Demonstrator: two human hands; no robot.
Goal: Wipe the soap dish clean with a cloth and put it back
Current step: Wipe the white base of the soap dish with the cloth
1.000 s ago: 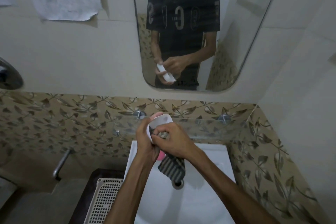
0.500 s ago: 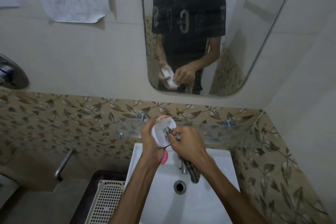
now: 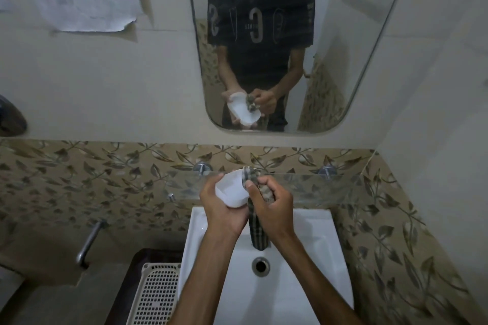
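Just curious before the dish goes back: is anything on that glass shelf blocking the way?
Nothing visible does. The left hand holds the soap dish just in front of the glass shelf, which looks bare. Only the cloth, held in the right hand, presses against the dish.

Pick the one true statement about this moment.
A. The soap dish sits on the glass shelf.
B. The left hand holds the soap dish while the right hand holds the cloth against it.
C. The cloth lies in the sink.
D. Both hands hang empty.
B: the left hand grips the white soap dish above the sink, and the right hand presses the striped cloth to its rim.
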